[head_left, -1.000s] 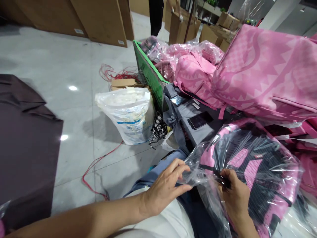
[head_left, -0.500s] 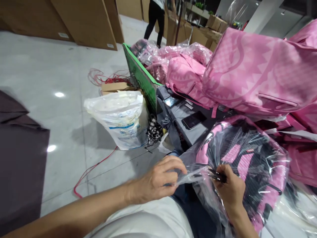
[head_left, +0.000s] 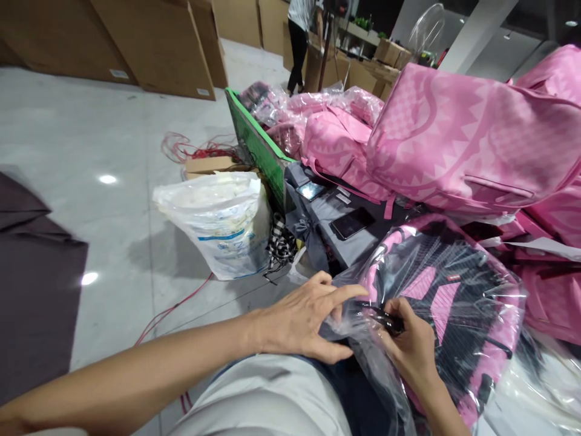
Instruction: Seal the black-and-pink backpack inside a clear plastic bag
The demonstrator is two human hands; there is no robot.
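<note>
A pink and black backpack lies inside a clear plastic bag in front of me, its straps and mesh back facing up. My right hand is closed around small black snips at the bag's gathered near-left edge. Close beside it, my left hand is at the loose plastic, index finger and thumb stretched apart. Its other fingers are partly hidden, curled near the film. The tips of the snips are partly covered by plastic.
Pink backpacks are piled behind the bag. A phone rests on a grey surface next to a green-edged panel. On the floor stand a white sack and red cords. A person stands near cardboard sheets.
My left hand has gone from pinching the stretched plastic to spreading its index finger and thumb, moving right towards the snips. The snips have turned slightly in my right hand. The person behind has shifted right.
</note>
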